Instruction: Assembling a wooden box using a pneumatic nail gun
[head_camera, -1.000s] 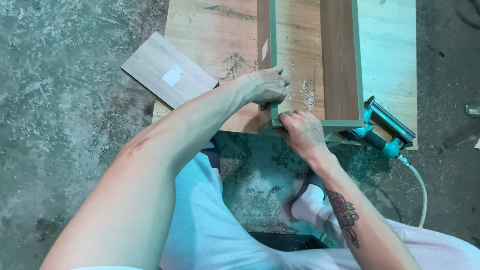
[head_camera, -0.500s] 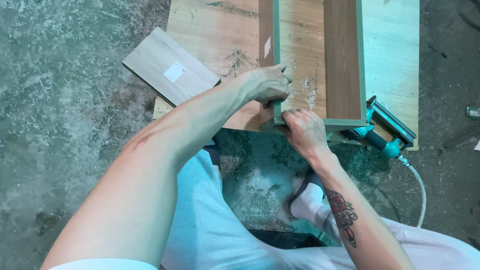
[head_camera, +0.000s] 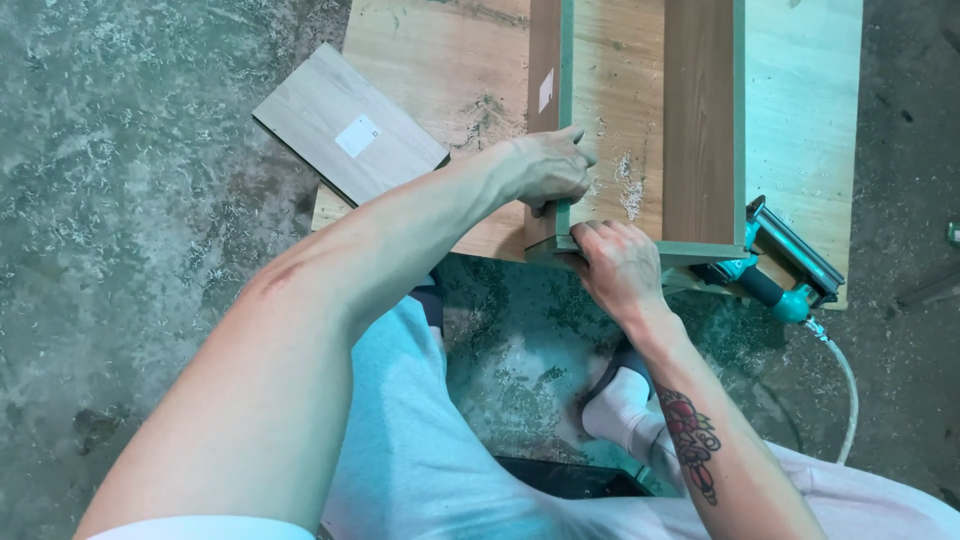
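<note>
A wooden box frame with green edge banding stands on a large wood board in the head view. My left hand grips the frame's left side panel near its front corner. My right hand presses on the near front panel of the frame right at that same corner. Both hands meet at the corner joint. Sawdust lies inside the frame close to my fingers.
A teal pneumatic nail gun with a hose lies on the board's front right edge. A loose grey-brown panel with a white sticker rests at the left. The concrete floor is covered in sawdust. My foot in a white sock is below.
Both hands stay on the frame's front left corner; only the view has drifted slightly.
</note>
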